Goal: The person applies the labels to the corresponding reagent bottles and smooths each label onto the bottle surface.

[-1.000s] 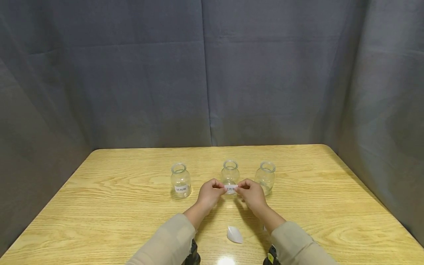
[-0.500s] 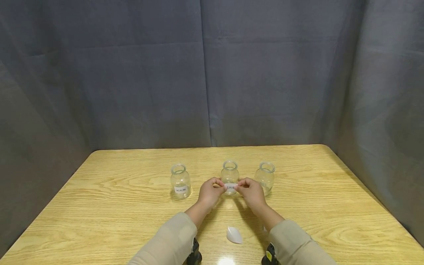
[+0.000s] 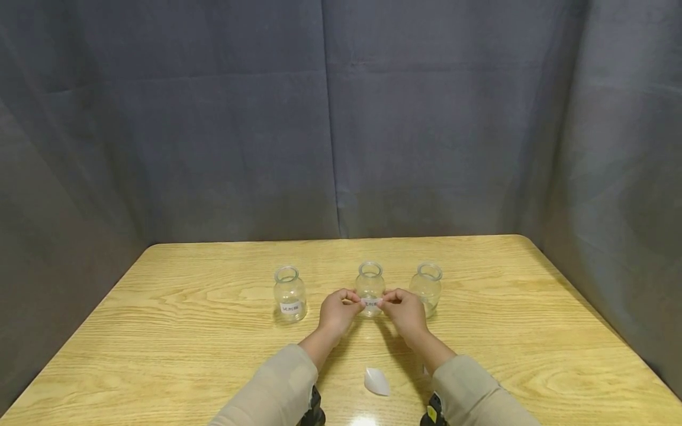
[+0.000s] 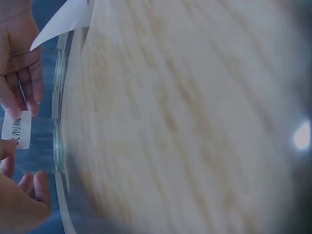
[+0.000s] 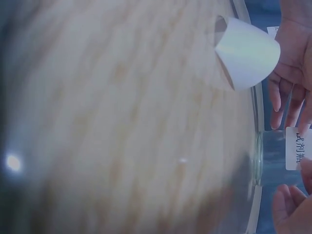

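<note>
My left hand [image 3: 337, 312] and right hand [image 3: 407, 315] meet at the front of the middle glass jar [image 3: 370, 285]. Between them they pinch a white label [image 3: 370, 303] by its two ends, thumb and forefinger at each side. Dark printed characters show on it in the left wrist view, where the label [image 4: 17, 130] overlaps the jar low on its body. Whether it sticks to the glass, I cannot tell. To the left stands a jar [image 3: 289, 290] bearing a similar label; to the right, partly behind my right hand, stands another jar [image 3: 427, 284].
A curled white piece of paper [image 3: 376, 381] lies on the wooden table [image 3: 213, 331] between my forearms. A small white scrap [image 3: 425, 370] peeks out beside the right sleeve. Grey curtains [image 3: 213, 148] rise behind the table and along both sides.
The hands hold almost the same place, with the label a touch higher against the middle jar than one second ago. The scene sits slightly lower in the head view.
</note>
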Motion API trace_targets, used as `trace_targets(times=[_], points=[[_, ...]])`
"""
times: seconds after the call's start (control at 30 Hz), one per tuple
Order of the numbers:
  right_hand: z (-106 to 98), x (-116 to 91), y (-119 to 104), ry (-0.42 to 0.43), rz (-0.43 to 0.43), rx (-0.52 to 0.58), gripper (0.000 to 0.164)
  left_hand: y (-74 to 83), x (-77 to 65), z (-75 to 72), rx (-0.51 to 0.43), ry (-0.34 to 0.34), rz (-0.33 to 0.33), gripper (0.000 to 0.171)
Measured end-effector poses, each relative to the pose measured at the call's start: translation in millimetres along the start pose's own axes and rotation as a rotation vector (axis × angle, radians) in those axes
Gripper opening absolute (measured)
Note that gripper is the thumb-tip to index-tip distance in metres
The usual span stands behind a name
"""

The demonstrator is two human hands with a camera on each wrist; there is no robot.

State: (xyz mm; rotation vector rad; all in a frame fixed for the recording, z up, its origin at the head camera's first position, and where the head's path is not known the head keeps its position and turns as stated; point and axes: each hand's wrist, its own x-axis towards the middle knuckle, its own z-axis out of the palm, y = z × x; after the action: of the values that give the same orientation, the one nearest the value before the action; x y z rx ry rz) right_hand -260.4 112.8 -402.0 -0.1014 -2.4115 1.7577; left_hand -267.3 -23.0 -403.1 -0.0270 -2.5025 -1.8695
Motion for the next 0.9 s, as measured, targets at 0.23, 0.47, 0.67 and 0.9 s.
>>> trace_targets(times=[0.23, 0.47, 0.67, 0.9], points=[[0, 1, -1, 0.004, 0.005, 0.010, 0.006, -1.0, 0.8, 0.4, -0.002, 0.012, -0.005, 0.009], [-3, 3, -3, -0.044, -0.001, -0.009, 0.032, -0.8, 1.6, -3.1, 0.030, 0.026, 0.010, 0.015], [-6, 7, -4, -0.111, -0.017, -0.069, 0.049, 0.7, 3.8, -7.4, 0.047, -0.019, 0.033, 0.034], [-8, 12, -3, -0.179, -0.029, -0.075, 0.050, 1.2, 6.6, -11.3, 0.049, -0.076, 0.032, 0.044]])
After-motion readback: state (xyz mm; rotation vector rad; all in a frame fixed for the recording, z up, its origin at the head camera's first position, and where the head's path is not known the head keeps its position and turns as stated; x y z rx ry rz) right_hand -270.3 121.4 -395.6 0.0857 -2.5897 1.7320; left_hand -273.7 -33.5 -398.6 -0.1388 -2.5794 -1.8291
